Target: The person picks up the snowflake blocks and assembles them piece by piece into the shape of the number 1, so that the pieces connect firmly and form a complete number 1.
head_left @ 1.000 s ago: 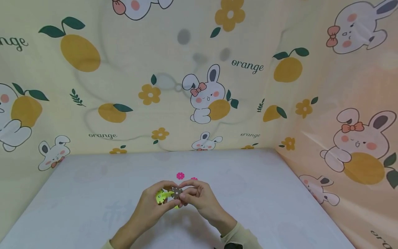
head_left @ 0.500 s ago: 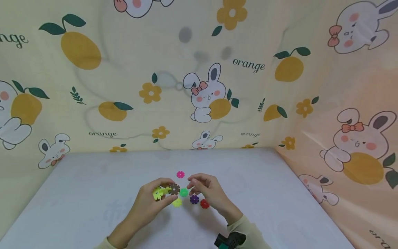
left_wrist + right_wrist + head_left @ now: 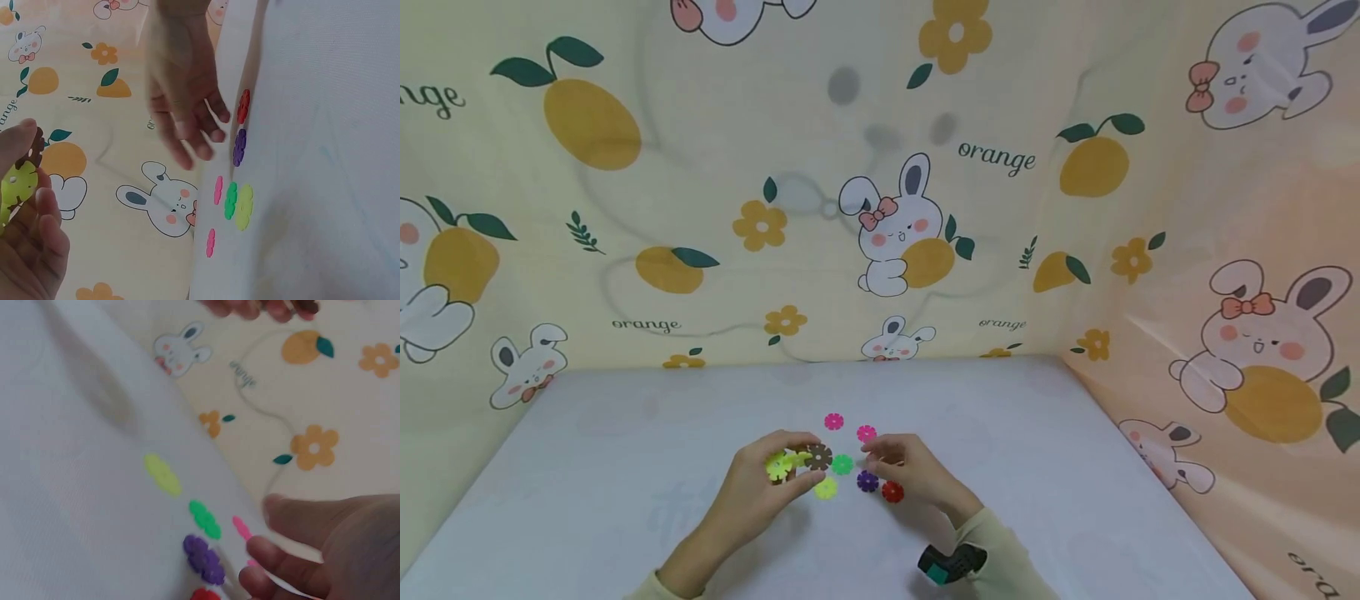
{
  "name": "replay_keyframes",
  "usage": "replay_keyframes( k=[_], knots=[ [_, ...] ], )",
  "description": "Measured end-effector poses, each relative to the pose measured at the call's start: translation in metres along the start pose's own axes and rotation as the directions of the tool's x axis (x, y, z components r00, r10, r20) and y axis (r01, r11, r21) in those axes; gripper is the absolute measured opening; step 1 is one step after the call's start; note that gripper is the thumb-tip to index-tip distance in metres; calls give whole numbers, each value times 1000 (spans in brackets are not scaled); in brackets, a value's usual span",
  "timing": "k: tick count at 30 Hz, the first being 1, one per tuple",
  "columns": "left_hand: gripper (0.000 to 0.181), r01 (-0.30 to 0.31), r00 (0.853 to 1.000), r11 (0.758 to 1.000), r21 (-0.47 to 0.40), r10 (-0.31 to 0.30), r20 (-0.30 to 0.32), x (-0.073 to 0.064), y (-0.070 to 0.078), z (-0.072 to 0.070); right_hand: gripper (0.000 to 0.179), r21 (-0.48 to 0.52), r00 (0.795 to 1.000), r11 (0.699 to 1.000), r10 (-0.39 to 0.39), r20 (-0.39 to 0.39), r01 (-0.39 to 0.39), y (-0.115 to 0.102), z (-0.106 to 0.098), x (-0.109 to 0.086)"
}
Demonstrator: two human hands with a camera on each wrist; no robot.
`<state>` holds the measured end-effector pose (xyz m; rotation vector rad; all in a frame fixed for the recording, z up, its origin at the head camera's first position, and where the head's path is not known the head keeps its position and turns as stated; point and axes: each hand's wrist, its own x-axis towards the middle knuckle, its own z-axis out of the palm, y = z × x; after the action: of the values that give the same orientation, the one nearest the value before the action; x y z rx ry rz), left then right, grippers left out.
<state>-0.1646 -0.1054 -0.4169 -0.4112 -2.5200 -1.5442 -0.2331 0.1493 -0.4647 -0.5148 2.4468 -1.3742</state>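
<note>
Left grip (image 3: pixel 752 482) pinches brown notched disc (image 3: pixel 819 457) by its rim, presumably to leave slots accessible, yellow discs (image 3: pixel 778 467) alongside; right grip (image 3: pixel 916 472), spread, hangs near loose discs (image 3: pixel 842 464) on the counter (image 3: pixel 1037 500).

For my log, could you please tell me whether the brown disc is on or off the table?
Off: the left hand holds the brown disc, and the left wrist view shows it away from the table.

On the cloth (image 3: pixel 737 125), "orange" (image 3: pixel 997 158) reads upper right, lower left and lower right of the middle rabbit (image 3: pixel 891 237); cut-off "nge" (image 3: pixel 433 96) far upper left, "ora" (image 3: pixel 1315 577) far lower right.
</note>
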Motion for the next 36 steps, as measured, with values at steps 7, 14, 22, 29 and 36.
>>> replay_keyframes(
  k=[7,14,22,29,36],
  knots=[
    [34,8,1000,1000,2,-8,0,2,-1,1,29,-231,1000,973,15,12,-11,5,7,0],
    [35,2,1000,1000,1,-2,2,2,0,1,20,-301,1000,954,4,-12,-8,6,11,-1],
    [31,4,999,998,57,-2,-44,1,-2,2,19,-276,999,961,-12,-51,-3,5,9,1],
    [31,24,999,1000,20,-23,-28,1,-2,2,11,-202,992,979,-35,-118,11,-4,5,0],
    [31,39,999,999,-12,-39,10,1,-2,2,13,-20,990,997,-82,-116,80,-18,4,-5]
  ],
)
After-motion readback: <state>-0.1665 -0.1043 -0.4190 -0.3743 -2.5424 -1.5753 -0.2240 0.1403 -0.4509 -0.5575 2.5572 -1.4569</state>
